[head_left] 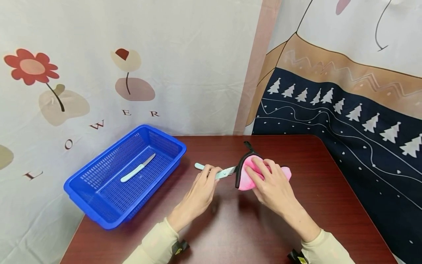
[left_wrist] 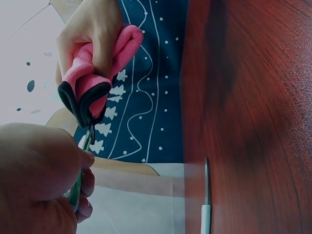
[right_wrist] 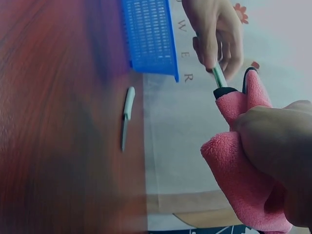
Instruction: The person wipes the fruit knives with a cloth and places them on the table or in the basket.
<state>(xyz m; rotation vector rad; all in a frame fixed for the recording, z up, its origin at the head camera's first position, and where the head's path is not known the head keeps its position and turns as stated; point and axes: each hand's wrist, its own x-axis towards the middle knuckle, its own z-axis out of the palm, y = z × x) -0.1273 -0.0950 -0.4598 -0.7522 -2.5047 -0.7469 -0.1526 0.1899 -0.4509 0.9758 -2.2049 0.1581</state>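
Observation:
My left hand (head_left: 202, 187) grips a pair of pale green scissors (head_left: 221, 173), its fingers hiding the handles. Their far end goes in between folds of a pink cloth (head_left: 244, 179) with black trim and a black hanging loop. Bunched in my right hand (head_left: 275, 187), the cloth wraps round that end, which is hidden. The right wrist view shows the folded fuzzy cloth (right_wrist: 234, 170) below the fingers. On the table just beyond my left hand lies a knife (right_wrist: 128, 103) with a pale green handle, partly covered by that hand in the head view.
A blue plastic basket (head_left: 95, 212) stands on the left of the dark red wooden table (head_left: 224, 234). Inside it lies another pale-handled knife (head_left: 133, 173). Printed curtains (head_left: 197, 73) hang behind the table and along its right side.

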